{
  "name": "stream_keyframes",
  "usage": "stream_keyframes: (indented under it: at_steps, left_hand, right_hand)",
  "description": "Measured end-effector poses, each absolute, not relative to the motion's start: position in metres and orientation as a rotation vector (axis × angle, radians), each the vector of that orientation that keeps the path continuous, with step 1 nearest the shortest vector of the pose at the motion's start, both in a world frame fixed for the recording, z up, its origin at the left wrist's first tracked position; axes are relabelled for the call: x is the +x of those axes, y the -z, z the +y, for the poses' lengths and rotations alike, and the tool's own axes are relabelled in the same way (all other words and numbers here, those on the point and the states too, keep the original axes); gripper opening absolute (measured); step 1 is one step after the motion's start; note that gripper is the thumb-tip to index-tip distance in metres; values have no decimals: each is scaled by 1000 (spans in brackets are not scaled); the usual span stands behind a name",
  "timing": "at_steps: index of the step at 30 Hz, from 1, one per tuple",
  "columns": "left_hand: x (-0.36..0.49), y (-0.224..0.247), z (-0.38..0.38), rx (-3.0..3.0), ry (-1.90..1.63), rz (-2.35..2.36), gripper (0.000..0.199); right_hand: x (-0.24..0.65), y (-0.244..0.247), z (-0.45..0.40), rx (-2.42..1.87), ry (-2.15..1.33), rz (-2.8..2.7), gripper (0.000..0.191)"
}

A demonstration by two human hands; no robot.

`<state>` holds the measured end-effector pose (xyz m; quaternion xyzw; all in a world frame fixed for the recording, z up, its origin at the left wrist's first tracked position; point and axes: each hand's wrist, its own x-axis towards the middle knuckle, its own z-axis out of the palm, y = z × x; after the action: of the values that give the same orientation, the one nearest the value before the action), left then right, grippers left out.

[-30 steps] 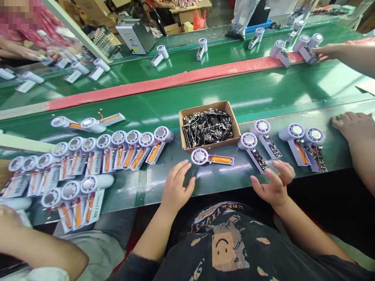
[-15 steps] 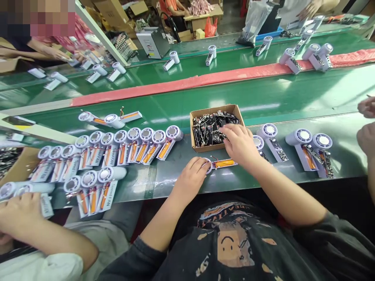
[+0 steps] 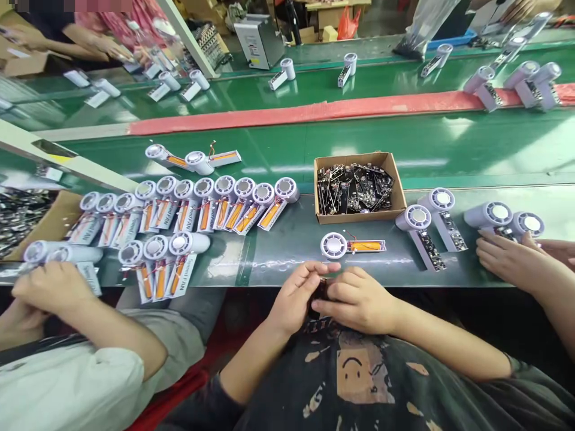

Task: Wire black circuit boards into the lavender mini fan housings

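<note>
Close to my chest, at the bench's front edge, my left hand [image 3: 294,296] and my right hand [image 3: 362,302] meet around a small dark circuit board [image 3: 318,291]. Both hands pinch it, and the fingers hide most of it. Just beyond them lies a handheld fan [image 3: 333,245] on its back, its handle pointing right and open, showing an orange battery [image 3: 365,246] and thin wires. Behind this fan stands a cardboard box [image 3: 359,218] holding many black circuit boards [image 3: 359,185].
Rows of open fans [image 3: 245,190] lie to the left, beside a co-worker's hands [image 3: 54,287]. On the right are fans with boards in their handles [image 3: 431,251], and another person's hand [image 3: 507,263] touches fans there. A red strip [image 3: 314,111] crosses the green conveyor [image 3: 278,134].
My right hand has left the box and come back to my chest with a circuit board. My left hand has let go of the fan and joined it. A co-worker's hand has reached the right-hand fans.
</note>
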<state>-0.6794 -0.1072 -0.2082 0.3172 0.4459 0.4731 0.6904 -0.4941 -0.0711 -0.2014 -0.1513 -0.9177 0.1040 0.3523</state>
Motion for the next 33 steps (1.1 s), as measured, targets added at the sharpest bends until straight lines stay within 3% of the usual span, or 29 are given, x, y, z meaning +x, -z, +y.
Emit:
stream_keyframes:
  at_steps: [3,8,11,16,22,28,33]
  left_hand:
    - [-669,216,-110,401,-995,984,24]
    - [-668,231,-117,326,-710,773,35]
    - [-678,232,-117,440,-664,788,31]
    - [-702,218,-115,624,-1003,1033,35]
    - [-687,210,-106,1045,-1051,1202,35]
    - [-668,226,-100,1109,-1118,1206,27]
    - [-660,222,-100,1663,-833,1560,18]
  right_hand:
    - [-472,216,-63,-563,-273,-2257,22]
    - [-452,229,-25,-1077,-337,-2266,21]
    - [-458,234,-14,-1083,-536,-2223,14]
    - [-466,228,-20,-1185,-1051,-1883,14]
    - [-472,219,-31,-1281,-1629,-1711,26]
    - [-479,227,-42,-1186,-1727,-1305,30]
    - [-485,230,-50,-1211,-1748,-1031,33]
